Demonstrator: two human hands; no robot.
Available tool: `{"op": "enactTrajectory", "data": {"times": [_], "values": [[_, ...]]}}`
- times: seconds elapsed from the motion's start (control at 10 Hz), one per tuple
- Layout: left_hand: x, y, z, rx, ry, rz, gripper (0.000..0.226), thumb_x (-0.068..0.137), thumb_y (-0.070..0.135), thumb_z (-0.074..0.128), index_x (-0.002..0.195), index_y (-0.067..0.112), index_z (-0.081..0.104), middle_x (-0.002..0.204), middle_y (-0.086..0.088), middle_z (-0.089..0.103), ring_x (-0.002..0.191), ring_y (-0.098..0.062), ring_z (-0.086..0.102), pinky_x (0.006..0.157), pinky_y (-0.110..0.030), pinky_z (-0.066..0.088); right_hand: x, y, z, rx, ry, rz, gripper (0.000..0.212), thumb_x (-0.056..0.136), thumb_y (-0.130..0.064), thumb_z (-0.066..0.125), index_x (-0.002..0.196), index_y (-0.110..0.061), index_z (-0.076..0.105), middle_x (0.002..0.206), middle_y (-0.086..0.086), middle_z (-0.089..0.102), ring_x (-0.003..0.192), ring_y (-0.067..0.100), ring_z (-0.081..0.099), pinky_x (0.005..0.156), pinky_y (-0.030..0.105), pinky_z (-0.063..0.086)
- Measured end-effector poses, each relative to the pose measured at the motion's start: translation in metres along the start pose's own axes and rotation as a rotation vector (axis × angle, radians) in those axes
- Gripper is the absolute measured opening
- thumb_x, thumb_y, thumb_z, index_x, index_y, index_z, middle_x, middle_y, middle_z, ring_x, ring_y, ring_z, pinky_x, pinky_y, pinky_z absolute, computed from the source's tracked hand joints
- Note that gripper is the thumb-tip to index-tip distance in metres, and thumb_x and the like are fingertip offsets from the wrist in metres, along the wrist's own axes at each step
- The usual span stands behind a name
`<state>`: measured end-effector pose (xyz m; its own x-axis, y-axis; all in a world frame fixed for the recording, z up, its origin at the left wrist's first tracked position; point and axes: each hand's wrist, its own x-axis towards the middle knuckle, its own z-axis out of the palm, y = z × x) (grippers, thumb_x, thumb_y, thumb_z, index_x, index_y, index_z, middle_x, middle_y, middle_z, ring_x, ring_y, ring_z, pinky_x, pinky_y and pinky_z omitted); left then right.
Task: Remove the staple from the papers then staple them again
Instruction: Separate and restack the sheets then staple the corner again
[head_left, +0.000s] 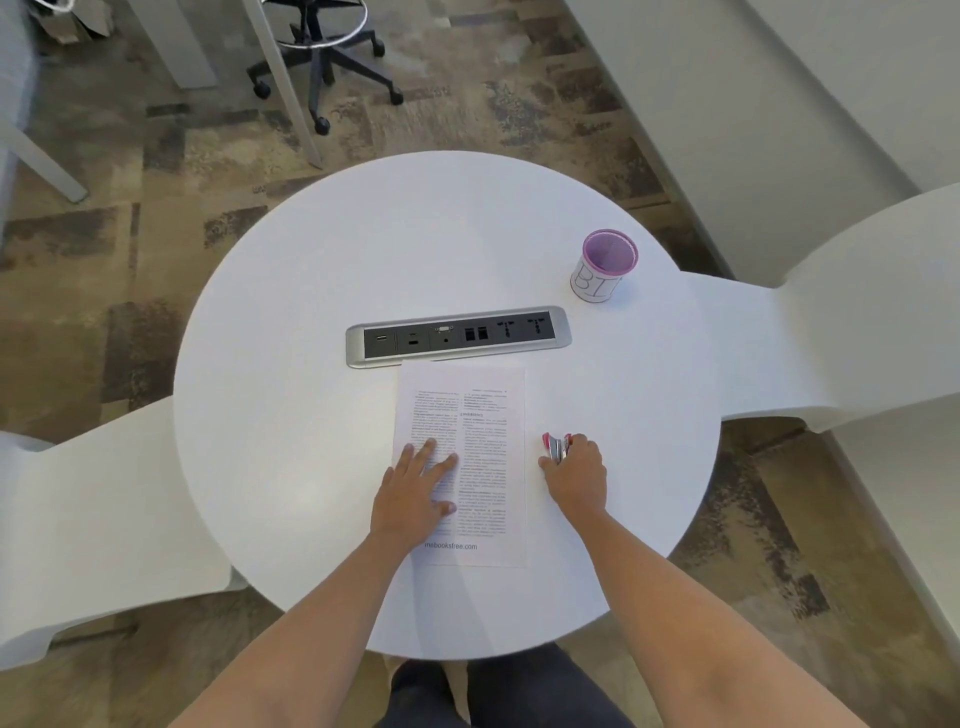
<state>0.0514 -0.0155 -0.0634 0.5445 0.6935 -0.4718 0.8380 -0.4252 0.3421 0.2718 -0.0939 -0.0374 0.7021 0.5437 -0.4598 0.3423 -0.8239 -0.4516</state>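
Observation:
The printed papers (483, 415) lie flat on the round white table (322, 415), just in front of me. My left hand (413, 493) rests palm down on the left half of the top sheet, fingers spread. To the right of the papers, my right hand (576, 475) is closed around a small red and silver stapler (557, 447), which sits on the tabletop. Only the stapler's far end shows past my fingers. No staple can be made out on the papers.
A recessed power and data socket strip (457, 336) touches the papers' far edge. A pink mesh cup with a white label (605, 266) stands at the back right. White chairs (841, 322) flank the table; an office chair base (327, 57) is beyond.

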Motion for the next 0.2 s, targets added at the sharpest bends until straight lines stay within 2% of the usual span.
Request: {"op": "enactTrajectory", "data": {"times": [0.1,0.2], "values": [[0.0029,0.0006,-0.003,0.061,-0.006,0.015,0.07,0.091,0.049,0.057,0.151,0.041,0.022,0.164,0.007,0.004,0.151,-0.021,0.002,0.119,-0.045,0.015,-0.001,-0.001,-0.0017,-0.01,-0.009,0.03,0.047,0.086,-0.03,0.066,0.121,-0.006,0.048,0.119,0.011,0.052,0.105,0.03,0.055,0.079,0.032,0.04],[0.0038,0.0014,-0.0077,0.12,0.056,0.03,0.068,0.092,0.053,0.054,0.151,0.038,0.025,0.164,0.007,0.008,0.151,-0.021,0.004,0.119,-0.049,0.007,-0.0032,-0.0096,-0.0072,-0.117,0.086,0.054,0.053,0.086,-0.043,0.062,0.123,-0.01,0.045,0.119,0.006,0.053,0.107,0.028,0.055,0.074,0.034,0.038]]}}
